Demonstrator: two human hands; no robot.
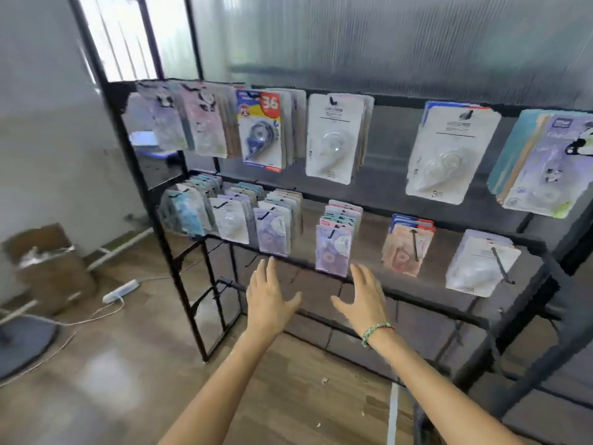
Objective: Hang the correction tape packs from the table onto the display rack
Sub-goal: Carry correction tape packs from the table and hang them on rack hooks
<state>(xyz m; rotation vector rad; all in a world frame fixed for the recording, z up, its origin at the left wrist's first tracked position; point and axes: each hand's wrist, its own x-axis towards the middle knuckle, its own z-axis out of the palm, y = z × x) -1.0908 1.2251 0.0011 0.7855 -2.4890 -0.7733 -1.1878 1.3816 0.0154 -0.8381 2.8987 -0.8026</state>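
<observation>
Both hands are hanging in the air at lower centre of the frame with nothing in them: the left hand (268, 300) is stretching up with fingers straight and thumb splayed out to the right, and the right hand (364, 300) is mirroring it, fingers loose and spread, thumb pointing left, a green beaded bracelet (377, 332) sitting on its wrist. Neither one is touching anything, and they're sitting just below the lower row of the black display rack (167, 252), which is filling the middle and right of the frame. The correction tape packs are all hanging on the rack's hooks in two rows. Just above the right hand's fingertips a purple pack (332, 250) is fronting a stack, and above the left hand another purple pack (272, 231) is doing the same. Further right in the lower row a pinkish pack (406, 248) and a whitish pack (481, 268) are hanging on long black hooks. In the upper row a blue and red pack with a big "36" (261, 131) is sitting left of centre, a white pack (335, 138) next to it, another white pack (449, 152) further right, and a purple panda pack (552, 165) at the right edge. The whole shot is pretty blurry. At lower left a cardboard box (48, 261) and a white power strip (120, 290) are lying on the wooden floor (128, 380).
</observation>
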